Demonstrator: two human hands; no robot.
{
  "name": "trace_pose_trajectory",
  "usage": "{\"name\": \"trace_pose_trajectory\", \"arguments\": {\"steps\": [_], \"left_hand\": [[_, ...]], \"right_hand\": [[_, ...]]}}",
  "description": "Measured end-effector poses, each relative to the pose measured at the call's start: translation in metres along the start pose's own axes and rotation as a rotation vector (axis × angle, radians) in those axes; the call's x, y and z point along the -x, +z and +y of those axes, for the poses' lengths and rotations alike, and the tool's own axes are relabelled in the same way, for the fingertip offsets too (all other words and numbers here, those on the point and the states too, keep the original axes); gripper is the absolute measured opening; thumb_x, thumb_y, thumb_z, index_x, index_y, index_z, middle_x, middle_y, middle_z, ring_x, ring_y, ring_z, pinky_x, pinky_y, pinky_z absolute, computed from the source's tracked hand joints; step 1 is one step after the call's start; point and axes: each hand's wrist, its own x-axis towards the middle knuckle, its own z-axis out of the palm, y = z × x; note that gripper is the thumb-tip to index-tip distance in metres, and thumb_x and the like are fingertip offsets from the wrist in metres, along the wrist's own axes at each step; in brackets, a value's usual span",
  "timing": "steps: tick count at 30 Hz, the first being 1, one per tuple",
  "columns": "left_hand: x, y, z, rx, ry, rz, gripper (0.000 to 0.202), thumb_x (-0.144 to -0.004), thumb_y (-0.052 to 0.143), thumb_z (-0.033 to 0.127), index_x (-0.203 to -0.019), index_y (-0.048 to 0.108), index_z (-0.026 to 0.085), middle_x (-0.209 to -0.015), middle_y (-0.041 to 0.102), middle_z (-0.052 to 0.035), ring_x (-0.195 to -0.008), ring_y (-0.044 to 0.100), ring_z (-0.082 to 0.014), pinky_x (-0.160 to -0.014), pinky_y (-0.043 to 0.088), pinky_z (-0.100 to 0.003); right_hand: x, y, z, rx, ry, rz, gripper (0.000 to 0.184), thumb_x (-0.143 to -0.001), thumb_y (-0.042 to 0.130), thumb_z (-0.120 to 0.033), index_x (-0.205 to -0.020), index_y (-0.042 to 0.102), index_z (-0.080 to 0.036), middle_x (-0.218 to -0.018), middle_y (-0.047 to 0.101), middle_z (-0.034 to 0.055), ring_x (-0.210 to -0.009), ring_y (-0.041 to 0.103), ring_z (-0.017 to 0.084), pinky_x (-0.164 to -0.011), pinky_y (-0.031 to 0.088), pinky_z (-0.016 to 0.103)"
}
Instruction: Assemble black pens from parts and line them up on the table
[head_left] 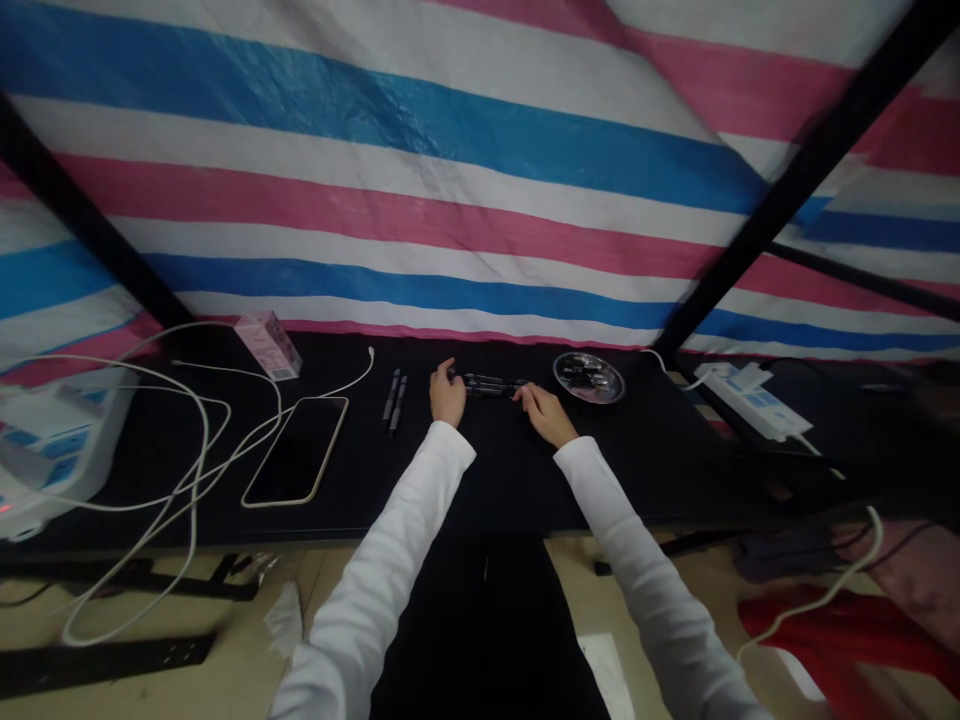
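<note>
Low on the black table [660,465], my left hand [448,394] and my right hand [544,414] meet at a small bundle of black pens [491,385] lying crosswise. My left fingertips grip its left end, and my right fingers press on its right end. Part of the bundle is hidden by my fingers. A pair of black pens [395,400] lies just left of my left hand, apart from it. A round steel dish [589,377] holding dark items sits right of my right hand.
A black smartphone [296,451] lies among white cables [199,450] at the left, with a pink box [268,345] behind. A white power strip [750,400] sits at the right. A striped tarpaulin [420,230] on black poles stands behind the table.
</note>
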Motion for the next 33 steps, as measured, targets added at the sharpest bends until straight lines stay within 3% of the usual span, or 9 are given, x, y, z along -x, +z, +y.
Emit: {"name": "trace_pose_trajectory", "arguments": {"steps": [3,6,9,15,19,22,25,27,33], "left_hand": [[0.005,-0.008,0.002,-0.521,0.159,0.059,0.049,-0.071,0.045,0.007,-0.119,0.051,0.017,-0.129,0.045,-0.0141,-0.113,0.045,-0.0299,-0.089,0.04,-0.041],[0.01,-0.012,0.003,-0.792,0.206,0.057,0.061,-0.067,0.048,0.005,-0.127,0.043,0.011,-0.136,0.039,-0.0184,-0.115,0.043,-0.0353,-0.092,0.036,-0.047],[0.012,-0.015,0.001,-0.916,0.223,0.045,0.064,-0.068,0.05,0.007,-0.131,0.037,0.009,-0.136,0.038,-0.0208,-0.114,0.045,-0.0345,-0.092,0.035,-0.048],[0.007,-0.021,-0.003,-0.943,0.219,0.08,0.057,-0.074,0.042,0.004,-0.13,0.037,0.01,-0.138,0.035,-0.0209,-0.116,0.045,-0.031,-0.094,0.033,-0.046],[0.007,-0.024,-0.002,-0.954,0.271,0.125,0.059,-0.07,0.039,0.0,-0.128,0.039,0.012,-0.143,0.028,-0.0159,-0.126,0.035,-0.0286,-0.099,0.028,-0.045],[0.01,-0.021,0.0,-0.899,0.407,0.028,0.059,-0.066,0.04,-0.003,-0.123,0.044,0.014,-0.141,0.034,-0.0118,-0.126,0.035,-0.0238,-0.098,0.03,-0.039],[0.014,-0.014,-0.001,-0.853,0.569,-0.169,0.051,-0.068,0.037,-0.004,-0.112,0.051,0.018,-0.122,0.053,-0.0091,-0.111,0.048,-0.0204,-0.09,0.036,-0.033],[0.016,-0.01,-0.004,-0.862,0.639,-0.264,0.046,-0.072,0.035,-0.002,-0.109,0.053,0.018,-0.113,0.057,-0.0091,-0.105,0.051,-0.0208,-0.088,0.036,-0.034],[0.018,-0.009,-0.011,-0.889,0.655,-0.272,0.035,-0.08,0.038,0.008,-0.109,0.054,0.02,-0.106,0.057,-0.0093,-0.1,0.049,-0.0233,-0.085,0.035,-0.035]], "right_hand": [[-0.001,0.001,0.004,0.089,-0.07,0.038,0.026,-0.09,0.035,-0.032,-0.087,0.057,-0.018,-0.082,0.058,0.0054,-0.075,0.05,0.017,-0.075,0.038,0.029],[-0.002,0.002,0.009,0.184,-0.091,0.049,0.021,-0.088,0.04,-0.027,-0.091,0.059,-0.019,-0.086,0.056,0.0065,-0.082,0.049,0.019,-0.078,0.038,0.032],[-0.001,0.002,0.012,0.26,-0.08,0.036,0.02,-0.086,0.044,-0.025,-0.095,0.061,-0.02,-0.093,0.054,0.0074,-0.088,0.048,0.02,-0.081,0.037,0.034],[-0.001,0.002,0.013,0.325,-0.065,0.023,0.018,-0.085,0.048,-0.029,-0.093,0.062,-0.021,-0.094,0.051,0.0075,-0.089,0.047,0.021,-0.081,0.037,0.035],[-0.001,0.003,0.011,0.335,-0.074,0.045,0.019,-0.085,0.05,-0.033,-0.094,0.062,-0.022,-0.097,0.051,0.0077,-0.089,0.047,0.021,-0.08,0.036,0.034],[0.0,0.003,0.01,0.364,-0.088,0.015,0.022,-0.085,0.05,-0.036,-0.099,0.062,-0.025,-0.101,0.05,0.008,-0.091,0.047,0.021,-0.08,0.035,0.035],[-0.001,0.005,0.011,0.405,-0.093,-0.018,0.021,-0.084,0.051,-0.037,-0.096,0.063,-0.025,-0.103,0.049,0.008,-0.092,0.046,0.022,-0.079,0.034,0.035],[-0.001,0.006,0.012,0.423,-0.087,-0.021,0.018,-0.084,0.051,-0.036,-0.092,0.063,-0.024,-0.103,0.05,0.008,-0.092,0.045,0.022,-0.079,0.034,0.036],[0.0,0.001,0.015,0.469,-0.098,-0.011,0.013,-0.086,0.048,-0.026,-0.087,0.06,-0.021,-0.1,0.051,0.0084,-0.091,0.044,0.022,-0.079,0.032,0.036]]}}
